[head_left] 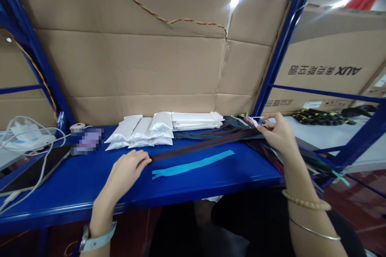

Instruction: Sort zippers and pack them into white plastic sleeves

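A dark brown zipper (193,145) is stretched over the blue shelf top. My left hand (128,168) pinches its left end, fingers closed. At the other end, my right hand (276,130) has thumb and fingers pressed together by the zipper's right end, above a heap of zippers. A bright turquoise zipper (193,164) lies flat in front of the brown one, touched by neither hand. Below and around my right wrist spreads the pile of dark zippers (271,153), in greens, maroon and grey, partly hidden by my forearm.
White packets (150,130) are stacked against the cardboard backing (144,68). To the left are a tablet (36,168), a white cable, a power strip (28,138) and a blurred purple item (89,141). Blue posts (280,48) frame the shelf; black-and-yellow bundles (321,117) lie beyond, right.
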`<state>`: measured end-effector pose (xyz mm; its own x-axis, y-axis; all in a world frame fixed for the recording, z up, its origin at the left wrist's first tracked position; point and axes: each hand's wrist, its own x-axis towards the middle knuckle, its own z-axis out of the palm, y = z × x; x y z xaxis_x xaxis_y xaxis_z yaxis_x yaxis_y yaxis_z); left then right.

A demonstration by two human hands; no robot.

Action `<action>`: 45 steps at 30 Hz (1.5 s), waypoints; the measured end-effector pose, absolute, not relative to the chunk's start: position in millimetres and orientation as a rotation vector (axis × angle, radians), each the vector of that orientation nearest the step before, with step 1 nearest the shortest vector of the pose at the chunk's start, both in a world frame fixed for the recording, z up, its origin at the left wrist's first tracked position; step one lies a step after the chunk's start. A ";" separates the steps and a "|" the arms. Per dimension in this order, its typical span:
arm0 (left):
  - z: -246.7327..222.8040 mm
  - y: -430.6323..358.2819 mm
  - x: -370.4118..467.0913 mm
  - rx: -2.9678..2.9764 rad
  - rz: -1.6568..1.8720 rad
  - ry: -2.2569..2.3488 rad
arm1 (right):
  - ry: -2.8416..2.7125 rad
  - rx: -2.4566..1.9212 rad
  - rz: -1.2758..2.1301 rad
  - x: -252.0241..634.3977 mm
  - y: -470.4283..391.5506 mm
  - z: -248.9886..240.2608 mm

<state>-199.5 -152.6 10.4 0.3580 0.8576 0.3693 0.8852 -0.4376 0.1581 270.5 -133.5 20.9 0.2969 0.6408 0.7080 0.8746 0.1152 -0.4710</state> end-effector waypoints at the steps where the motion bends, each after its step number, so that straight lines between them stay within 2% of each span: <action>1: 10.9 -155.9 -196.5 -2.580 -0.606 -1.647 | -1.442 -1.675 -0.347 270.4 -132.7 19.5; 7: 11.2 -161.5 -185.0 -2.755 -0.513 -1.699 | -1.588 -1.878 -0.598 246.8 -111.7 5.6; 14: 14.1 -157.9 -182.5 -2.665 -0.592 -1.740 | -2.117 -1.658 -0.294 160.8 -71.9 -5.8; 23: 6.2 -156.4 -143.2 -2.710 -0.719 -1.581 | -2.247 -1.692 -0.253 104.0 -27.4 -15.7; 30: 3.5 -154.1 -138.5 -2.555 -0.963 -1.647 | -2.180 -1.591 -0.207 130.9 -60.5 -1.3; 35: -1.0 -154.1 -129.4 -2.569 -1.103 -1.682 | -2.042 -1.265 0.063 149.4 -91.6 2.9; 45: -16.2 -148.5 -110.4 -2.733 -1.558 -1.712 | -2.036 -1.090 0.178 115.4 -126.7 13.5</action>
